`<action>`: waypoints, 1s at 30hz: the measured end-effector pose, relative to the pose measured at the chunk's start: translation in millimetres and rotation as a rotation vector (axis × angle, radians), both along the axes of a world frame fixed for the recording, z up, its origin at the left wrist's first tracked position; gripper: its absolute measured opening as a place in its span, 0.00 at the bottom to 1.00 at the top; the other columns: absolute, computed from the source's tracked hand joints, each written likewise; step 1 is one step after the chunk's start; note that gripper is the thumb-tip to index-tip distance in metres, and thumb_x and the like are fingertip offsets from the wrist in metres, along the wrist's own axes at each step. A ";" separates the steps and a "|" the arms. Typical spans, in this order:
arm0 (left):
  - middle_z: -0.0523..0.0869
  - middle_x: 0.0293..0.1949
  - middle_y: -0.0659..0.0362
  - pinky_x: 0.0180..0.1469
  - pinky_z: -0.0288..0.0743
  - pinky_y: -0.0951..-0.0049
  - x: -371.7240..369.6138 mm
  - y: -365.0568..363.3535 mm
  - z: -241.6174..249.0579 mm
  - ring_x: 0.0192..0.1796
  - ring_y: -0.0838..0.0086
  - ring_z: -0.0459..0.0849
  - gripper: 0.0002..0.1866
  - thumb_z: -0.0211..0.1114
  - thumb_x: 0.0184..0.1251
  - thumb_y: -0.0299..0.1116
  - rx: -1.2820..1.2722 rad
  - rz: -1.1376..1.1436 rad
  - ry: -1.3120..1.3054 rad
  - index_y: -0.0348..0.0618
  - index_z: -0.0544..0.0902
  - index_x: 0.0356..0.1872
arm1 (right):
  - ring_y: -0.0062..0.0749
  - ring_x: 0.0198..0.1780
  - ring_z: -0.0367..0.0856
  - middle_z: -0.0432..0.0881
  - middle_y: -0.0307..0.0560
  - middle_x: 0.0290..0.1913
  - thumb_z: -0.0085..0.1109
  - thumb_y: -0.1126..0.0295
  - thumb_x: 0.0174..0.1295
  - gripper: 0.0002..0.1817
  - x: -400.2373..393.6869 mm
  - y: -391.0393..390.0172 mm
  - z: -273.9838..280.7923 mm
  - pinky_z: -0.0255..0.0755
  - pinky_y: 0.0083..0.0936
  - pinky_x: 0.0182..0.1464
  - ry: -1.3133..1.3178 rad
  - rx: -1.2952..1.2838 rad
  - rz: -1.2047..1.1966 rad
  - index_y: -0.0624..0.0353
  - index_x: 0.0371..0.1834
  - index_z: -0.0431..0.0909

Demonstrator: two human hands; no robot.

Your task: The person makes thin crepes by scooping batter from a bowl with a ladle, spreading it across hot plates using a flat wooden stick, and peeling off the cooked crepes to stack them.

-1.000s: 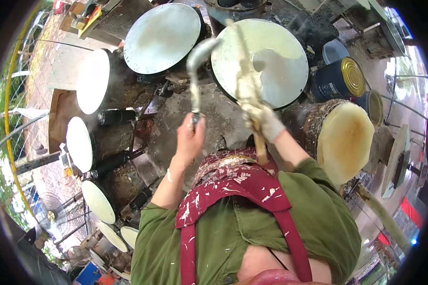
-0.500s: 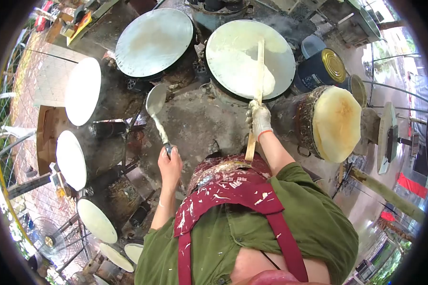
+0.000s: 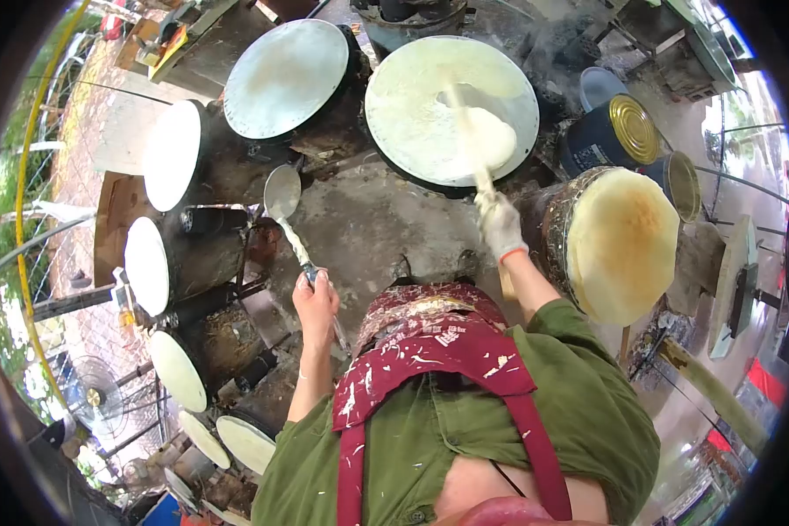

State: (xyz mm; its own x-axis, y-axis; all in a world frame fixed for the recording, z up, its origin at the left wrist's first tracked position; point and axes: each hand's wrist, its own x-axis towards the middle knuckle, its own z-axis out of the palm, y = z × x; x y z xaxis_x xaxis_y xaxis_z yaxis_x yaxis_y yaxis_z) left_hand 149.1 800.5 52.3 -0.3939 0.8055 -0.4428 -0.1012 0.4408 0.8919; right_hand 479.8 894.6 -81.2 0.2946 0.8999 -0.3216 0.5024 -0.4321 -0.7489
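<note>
My left hand is closed round the dark handle of a ladle, whose long shaft is smeared with batter. In a whitish glove, my right hand grips a long flat wooden spreader, its far end blurred over the round griddle ahead of me. Pale batter coats most of that griddle, and a thick pool of batter lies right beside the spreader. A greyish patch shows through near the spreader's far end. The ladle hangs over the floor, apart from any griddle.
A second round griddle stands ahead on the left, with several more curving down the left side. At right, a stack of round flatbreads tops a drum, near a dark can with a gold lid. A fan stands lower left.
The spreader has swung over the griddle, its far end now further left. Batter covers more of the surface, and the bare area has shrunk. The view has shifted slightly; my left hand keeps the ladle.
</note>
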 end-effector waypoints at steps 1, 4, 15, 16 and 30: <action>0.67 0.18 0.69 0.14 0.54 0.81 7.6 -0.8 2.5 0.14 0.86 0.61 0.05 0.55 0.75 0.28 0.003 0.015 0.006 0.41 0.73 0.37 | 0.57 0.43 0.82 0.84 0.61 0.38 0.53 0.55 0.67 0.18 0.2 -13.6 14.8 0.74 0.44 0.45 -0.092 0.061 0.119 0.58 0.47 0.80; 0.67 0.18 0.69 0.14 0.54 0.81 22.7 -6.4 7.7 0.14 0.85 0.61 0.05 0.55 0.75 0.29 -0.019 0.060 0.025 0.39 0.73 0.38 | 0.56 0.40 0.83 0.83 0.61 0.34 0.51 0.52 0.68 0.18 38.2 -30.4 14.2 0.75 0.46 0.43 -0.224 0.008 0.203 0.54 0.47 0.77; 0.67 0.20 0.66 0.16 0.55 0.80 46.8 22.2 11.4 0.16 0.83 0.63 0.07 0.54 0.75 0.30 -0.054 0.022 0.011 0.36 0.74 0.40 | 0.58 0.38 0.83 0.83 0.64 0.38 0.53 0.53 0.67 0.25 74.6 -34.3 -9.8 0.75 0.48 0.41 -0.176 0.183 0.134 0.50 0.64 0.73; 0.67 0.20 0.66 0.16 0.55 0.80 46.9 21.4 9.8 0.16 0.83 0.63 0.07 0.54 0.75 0.30 -0.066 0.022 0.011 0.35 0.74 0.40 | 0.57 0.38 0.83 0.83 0.65 0.38 0.54 0.52 0.66 0.31 80.0 -38.7 -12.8 0.75 0.47 0.41 -0.225 0.128 0.093 0.50 0.71 0.66; 0.67 0.20 0.66 0.16 0.55 0.81 44.9 3.2 -1.3 0.17 0.83 0.63 0.07 0.53 0.74 0.28 -0.156 0.051 0.039 0.32 0.74 0.40 | 0.47 0.48 0.84 0.83 0.56 0.51 0.59 0.60 0.62 0.23 83.2 143.9 39.5 0.76 0.34 0.53 -0.328 0.425 0.210 0.60 0.58 0.78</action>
State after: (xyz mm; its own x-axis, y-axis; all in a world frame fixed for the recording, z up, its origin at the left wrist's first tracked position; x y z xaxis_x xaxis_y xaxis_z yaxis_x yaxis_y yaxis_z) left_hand 194.0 803.8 51.0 -0.4522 0.7067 -0.5441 -0.0933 0.5692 0.8169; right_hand 563.0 1038.5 -41.7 0.1191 0.9801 0.1589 0.7801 0.0066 -0.6256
